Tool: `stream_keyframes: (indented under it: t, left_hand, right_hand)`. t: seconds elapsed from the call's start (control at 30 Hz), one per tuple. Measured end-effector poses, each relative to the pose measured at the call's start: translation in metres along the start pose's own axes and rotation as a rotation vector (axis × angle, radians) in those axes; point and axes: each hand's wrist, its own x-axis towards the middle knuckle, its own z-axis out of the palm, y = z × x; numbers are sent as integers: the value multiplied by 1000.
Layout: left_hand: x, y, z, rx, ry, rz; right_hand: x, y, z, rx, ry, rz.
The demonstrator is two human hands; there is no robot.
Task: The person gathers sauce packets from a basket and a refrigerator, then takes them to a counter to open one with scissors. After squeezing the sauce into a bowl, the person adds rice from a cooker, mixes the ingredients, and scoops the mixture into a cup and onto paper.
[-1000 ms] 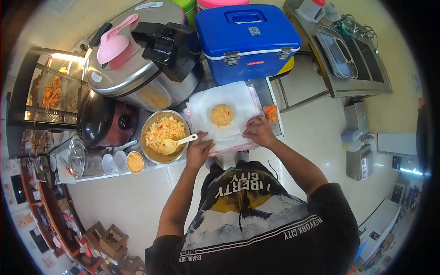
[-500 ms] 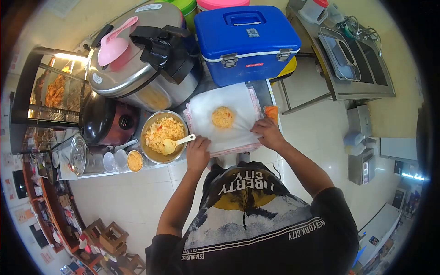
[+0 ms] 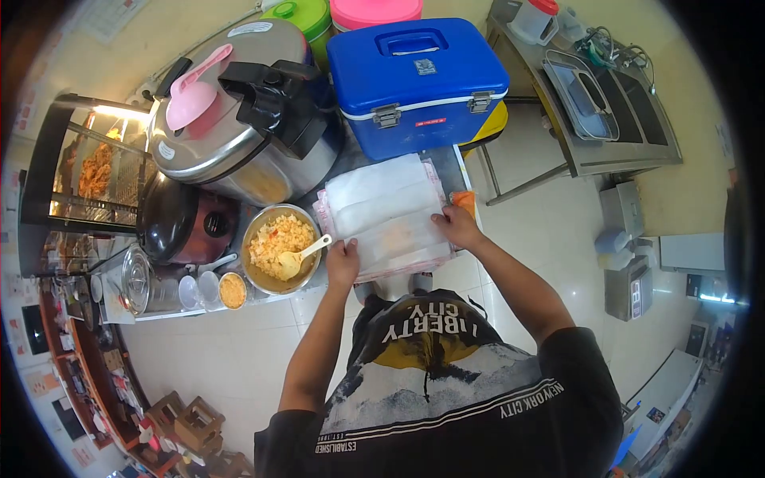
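A stack of wrapping paper (image 3: pixel 382 182) with a pink-printed edge lies on the counter in front of me. The top white sheet is folded toward me over a patch of fried rice (image 3: pixel 396 236), which shows faintly through it. My left hand (image 3: pixel 343 261) pinches the left side of the fold, near the stack's front corner. At the right side, my right hand (image 3: pixel 457 226) grips the same sheet with closed fingers. Left of the stack, a steel bowl (image 3: pixel 279 288) holds more fried rice and a pale yellow rice paddle (image 3: pixel 295 260).
A blue cooler box (image 3: pixel 422 119) stands behind the paper. A large steel rice cooker (image 3: pixel 239 119) with a pink scoop on top and a smaller dark cooker (image 3: pixel 187 215) are at left. A small tub of orange food (image 3: pixel 232 291) sits at the counter edge, beside an orange packet (image 3: pixel 463 201) farther right.
The top sheet has been folded toward me, covering the rice that lay exposed on it. Both hands stay at the paper's sides. The camera view has shifted slightly.
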Motion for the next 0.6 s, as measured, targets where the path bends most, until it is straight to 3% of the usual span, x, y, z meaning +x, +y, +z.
stream_keyframes:
  t: [0.07, 0.17, 0.2, 0.27, 0.37, 0.47, 0.6]
  left_hand:
    - [-15, 18, -1, 37, 20, -119]
    - [-59, 71, -17, 344, 394, 207]
    - [-63, 68, -15, 369, 289, 335]
    - [-71, 59, -9, 416, 63, 587]
    - [-55, 66, 1, 429, -132, 706]
    - [-48, 66, 10, 430, -182, 664]
    - [-45, 70, 15, 422, -133, 639]
  right_hand:
    - [-2, -4, 1, -69, 43, 36]
    - [4, -38, -10, -213, 210, -39]
    - [10, -52, -10, -265, 288, -83]
    - [47, -58, 1, -366, 141, -335]
    - [88, -87, 7, -511, -231, -466]
    - [108, -109, 9, -581, -402, -278]
    - [131, -91, 23, -416, -539, -263]
